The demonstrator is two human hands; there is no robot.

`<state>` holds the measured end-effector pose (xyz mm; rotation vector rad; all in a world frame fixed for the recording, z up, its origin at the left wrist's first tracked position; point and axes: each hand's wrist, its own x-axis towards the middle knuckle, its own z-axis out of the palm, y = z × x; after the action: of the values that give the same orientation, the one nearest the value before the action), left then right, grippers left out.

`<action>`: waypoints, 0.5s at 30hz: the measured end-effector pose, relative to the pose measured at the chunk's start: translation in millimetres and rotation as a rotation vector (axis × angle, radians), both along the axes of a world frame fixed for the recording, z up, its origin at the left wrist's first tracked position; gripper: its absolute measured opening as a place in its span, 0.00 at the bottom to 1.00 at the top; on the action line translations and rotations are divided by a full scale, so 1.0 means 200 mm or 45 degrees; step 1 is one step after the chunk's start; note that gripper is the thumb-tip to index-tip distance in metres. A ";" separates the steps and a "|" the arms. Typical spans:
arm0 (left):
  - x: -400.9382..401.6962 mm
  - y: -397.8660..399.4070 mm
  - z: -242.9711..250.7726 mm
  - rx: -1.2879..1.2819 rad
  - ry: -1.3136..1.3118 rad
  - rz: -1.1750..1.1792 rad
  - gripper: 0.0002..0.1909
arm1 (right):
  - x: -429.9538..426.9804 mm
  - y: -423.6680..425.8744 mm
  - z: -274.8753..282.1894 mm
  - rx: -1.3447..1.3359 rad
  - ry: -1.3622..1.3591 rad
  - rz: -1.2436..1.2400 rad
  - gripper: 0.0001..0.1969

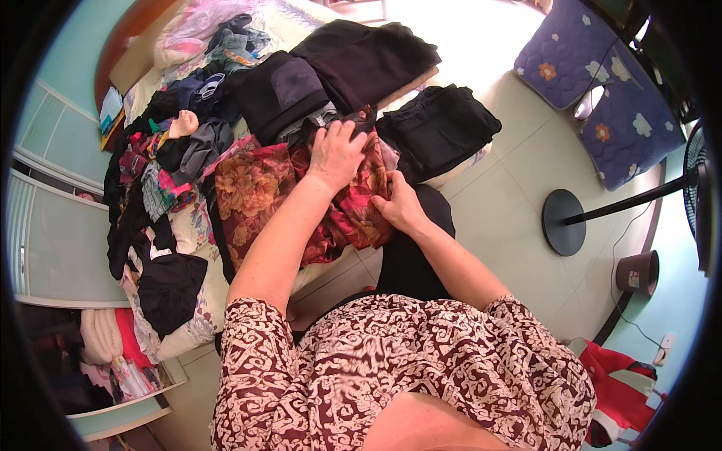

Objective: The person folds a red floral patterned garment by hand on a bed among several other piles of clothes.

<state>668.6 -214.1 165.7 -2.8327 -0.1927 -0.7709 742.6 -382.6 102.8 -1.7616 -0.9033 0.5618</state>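
A red floral garment with golden-brown flowers and a dark trim lies bunched at the bed's edge before me. From above, my left hand grips its upper part by the dark trim, fingers curled over the cloth. At the garment's right edge, my right hand pinches the fabric between thumb and fingers. A flat section of matching floral cloth spreads to the left, partly behind my left forearm. Just beyond my hands lie folded black clothing and folded black trousers.
A heap of mixed clothes covers the bed's left side. A large dark folded garment lies farther back. An open drawer holds textiles at lower left. Right of the bed are a standing fan's base, a brown bin and blue floral padding.
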 end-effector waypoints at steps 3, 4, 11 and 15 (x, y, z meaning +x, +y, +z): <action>0.02 0.02 -0.06 -0.362 0.070 0.517 0.28 | 0.00 0.03 -0.02 0.019 -0.062 -0.010 0.26; 0.05 0.02 -0.05 -0.566 0.057 0.648 0.28 | 0.00 0.03 -0.02 0.018 -0.082 -0.030 0.26; 0.07 0.42 -0.11 -1.052 -0.253 0.829 0.09 | 0.06 0.10 -0.13 0.082 0.092 0.038 0.19; -0.12 0.52 -0.16 -0.960 -0.054 1.102 0.13 | 0.04 0.11 -0.11 0.109 0.228 0.143 0.20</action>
<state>644.3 -110.0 134.0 -2.8185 -1.8913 -0.6077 751.1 -359.8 81.2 -1.5636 -0.8907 0.7309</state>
